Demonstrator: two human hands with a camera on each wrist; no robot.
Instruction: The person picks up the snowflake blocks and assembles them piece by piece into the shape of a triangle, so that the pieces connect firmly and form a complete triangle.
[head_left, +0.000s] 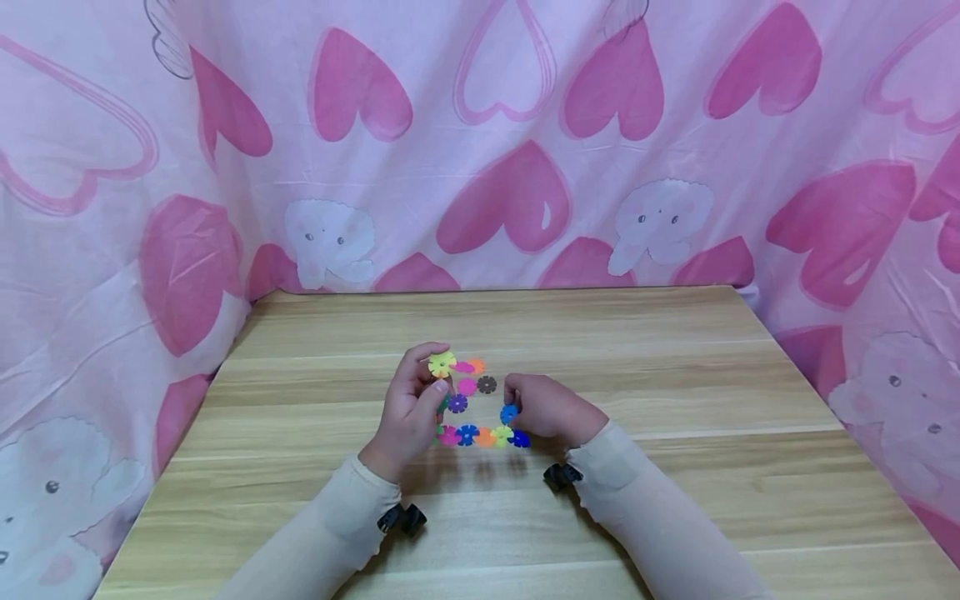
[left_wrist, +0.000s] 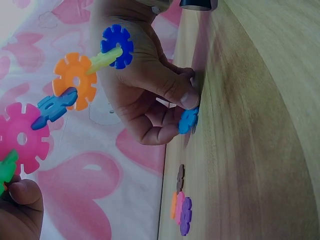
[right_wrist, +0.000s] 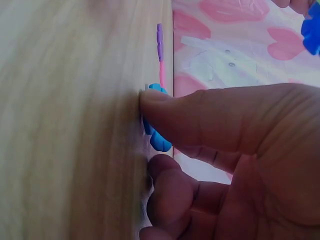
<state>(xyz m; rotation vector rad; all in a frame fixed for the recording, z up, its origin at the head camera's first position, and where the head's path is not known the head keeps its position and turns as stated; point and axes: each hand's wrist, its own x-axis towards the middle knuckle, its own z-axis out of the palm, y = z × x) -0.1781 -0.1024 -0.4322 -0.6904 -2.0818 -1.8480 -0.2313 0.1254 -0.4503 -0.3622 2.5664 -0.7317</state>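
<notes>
My left hand (head_left: 408, 408) grips one end of a chain of interlocking plastic flower discs. Beyond the thumb the chain runs through a green disc (left_wrist: 7, 167), a pink disc (left_wrist: 24, 137), a blue disc (left_wrist: 54, 108), an orange disc (left_wrist: 62, 80) and a yellow-green disc (left_wrist: 104, 60) to a dark blue disc (left_wrist: 117, 37), raised above the table. Another yellow disc (head_left: 442, 364) shows at the left fingertips. My right hand (head_left: 551, 406) pinches a light blue disc (left_wrist: 188, 120) at the tabletop, thumb against it. The left palm side is hidden.
Between the hands and just beyond, loose discs lie on the wooden table (head_left: 675, 517): a purple disc (head_left: 457, 403), a brown disc (head_left: 487, 384), a pink disc (head_left: 467, 386) and an orange disc (head_left: 478, 366). A pink heart-patterned curtain (head_left: 502, 200) encloses the table's back and sides.
</notes>
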